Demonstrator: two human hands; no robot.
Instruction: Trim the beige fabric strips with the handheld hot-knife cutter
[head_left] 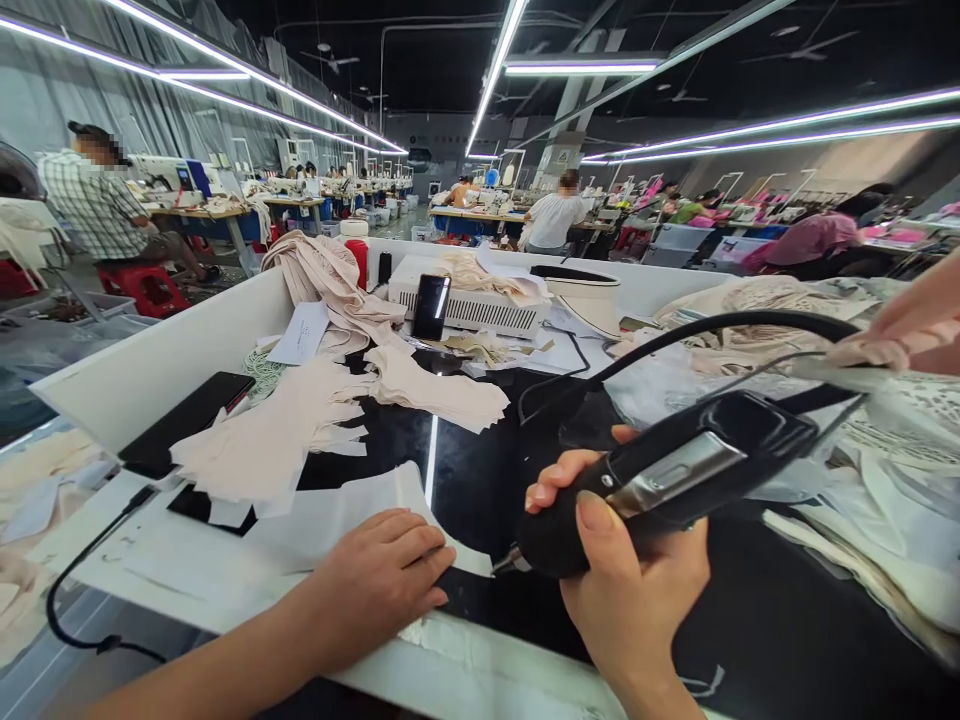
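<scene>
Right hand (626, 570): wrapped round the black tool (667, 470)
Tip (511, 562): left of the grip, at the white cloth's (409, 492) end
Left hand (382, 570): flat on that cloth, left of the grip
Beige pieces (255, 425): farther left, beyond the left hand
Phone (431, 307): beyond the grip, leftward, upright by a vented box (480, 312)

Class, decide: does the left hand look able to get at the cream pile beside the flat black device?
Probably yes: the left hand rests on a thin pale piece, and nothing tall seems to stand between it and the cream pile.
</scene>
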